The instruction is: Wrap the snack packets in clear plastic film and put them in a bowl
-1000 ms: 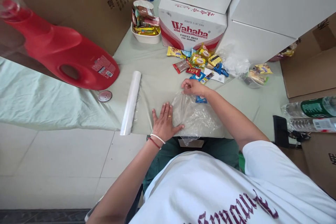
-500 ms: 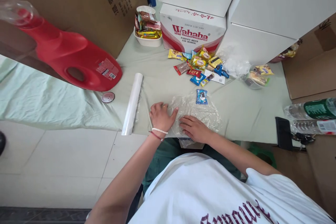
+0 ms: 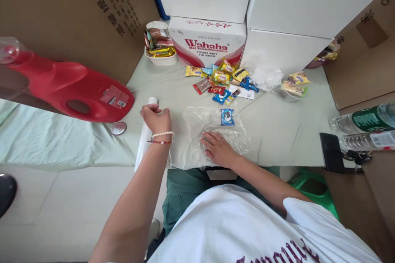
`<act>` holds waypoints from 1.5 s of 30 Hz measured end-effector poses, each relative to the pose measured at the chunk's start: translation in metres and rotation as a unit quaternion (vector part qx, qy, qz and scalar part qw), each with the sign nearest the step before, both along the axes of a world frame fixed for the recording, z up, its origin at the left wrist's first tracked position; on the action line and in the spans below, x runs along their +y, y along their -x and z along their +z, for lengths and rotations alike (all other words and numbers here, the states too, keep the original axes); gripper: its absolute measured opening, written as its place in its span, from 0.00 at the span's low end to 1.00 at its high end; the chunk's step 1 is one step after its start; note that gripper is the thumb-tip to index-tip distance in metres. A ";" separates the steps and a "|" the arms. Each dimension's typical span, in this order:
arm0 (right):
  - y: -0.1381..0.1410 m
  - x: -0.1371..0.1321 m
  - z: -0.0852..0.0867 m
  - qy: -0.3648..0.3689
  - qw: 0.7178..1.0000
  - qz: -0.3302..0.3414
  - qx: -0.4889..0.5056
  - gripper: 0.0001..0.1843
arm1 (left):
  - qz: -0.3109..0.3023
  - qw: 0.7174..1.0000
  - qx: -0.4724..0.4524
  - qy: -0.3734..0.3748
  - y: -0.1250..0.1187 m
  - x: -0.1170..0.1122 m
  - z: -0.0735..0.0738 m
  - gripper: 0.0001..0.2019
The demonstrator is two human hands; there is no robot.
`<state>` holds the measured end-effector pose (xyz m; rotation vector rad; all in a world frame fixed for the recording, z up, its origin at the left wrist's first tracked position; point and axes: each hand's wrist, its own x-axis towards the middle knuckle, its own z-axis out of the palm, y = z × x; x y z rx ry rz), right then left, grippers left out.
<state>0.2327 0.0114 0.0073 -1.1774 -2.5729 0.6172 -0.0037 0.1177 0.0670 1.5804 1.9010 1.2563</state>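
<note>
My left hand (image 3: 157,121) lies over the upper part of a white roll of plastic film (image 3: 142,146), its fingers curled around it; the fingertips are partly hidden. My right hand (image 3: 218,148) rests flat, fingers spread, on a crinkled sheet of clear plastic film (image 3: 197,121) at the table's near edge. A small blue wrapped snack (image 3: 227,117) lies on the sheet's far part, beyond my right hand.
Several wrapped snacks (image 3: 221,77) lie before a Wahaba carton (image 3: 210,45). A white snack tub (image 3: 162,59), red jug (image 3: 77,90) and round lid (image 3: 119,128) are left. Right are a clear snack bowl (image 3: 290,95), plastic bottles (image 3: 367,121) and a black phone-like object (image 3: 331,152).
My left hand has moved left from the clear sheet to the roll, its fingers now curled. My right hand stays on the sheet and has flattened. The view has shifted somewhat.
</note>
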 end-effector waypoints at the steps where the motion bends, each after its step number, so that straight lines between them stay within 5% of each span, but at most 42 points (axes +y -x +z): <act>1: 0.005 0.000 0.000 0.001 1.000 -0.009 0.000 0.29 | 0.017 1.000 0.014 -0.013 -0.006 -0.008 0.004 0.08; 3: 0.013 -0.001 0.002 0.004 1.000 -0.026 0.003 0.29 | 0.017 0.999 0.041 -0.024 -0.025 -0.029 0.004 0.07; 7: 0.024 -0.012 0.009 0.024 0.998 -0.053 0.000 0.30 | -0.143 0.969 0.197 0.037 -0.057 -0.066 -0.021 0.15; 11: 0.020 -0.030 0.019 0.042 0.998 -0.043 0.012 0.27 | -0.168 0.923 0.323 0.125 -0.045 -0.079 -0.047 0.27; 14: -0.003 -0.021 0.032 0.024 0.997 -0.028 0.067 0.23 | -0.194 0.908 0.350 0.125 -0.031 -0.082 -0.055 0.33; 17: -0.046 0.036 0.050 -0.010 0.988 -0.134 0.075 0.20 | -0.208 0.904 0.354 0.116 -0.029 -0.084 -0.058 0.35; 22: -0.113 0.191 0.078 -0.060 0.931 -0.356 -0.048 0.20 | -0.204 0.910 0.340 0.119 -0.032 -0.084 -0.060 0.35; 26: -0.117 0.280 0.082 -0.028 0.884 -0.450 -0.125 0.26 | -0.206 0.909 0.340 0.125 -0.031 -0.083 -0.060 0.35; 30: -0.095 0.316 0.075 0.019 0.859 -0.486 -0.158 0.40 | -0.206 0.906 0.345 0.130 -0.030 -0.083 -0.061 0.35; 35: -0.084 0.320 0.076 0.035 0.863 -0.460 -0.208 0.33 | -0.206 0.908 0.341 0.128 -0.030 -0.083 -0.060 0.35; 40: -0.106 0.289 0.096 0.004 0.870 -0.454 -0.194 0.33 | -0.208 0.913 0.327 0.127 -0.030 -0.084 -0.059 0.35; 43: -0.112 0.241 0.108 -0.030 0.921 -0.369 -0.123 0.35 | -0.205 0.917 0.318 0.128 -0.031 -0.084 -0.058 0.34; 45: -0.103 0.199 0.111 -0.033 0.973 -0.224 -0.049 0.36 | -0.206 0.918 0.313 0.128 -0.032 -0.085 -0.057 0.35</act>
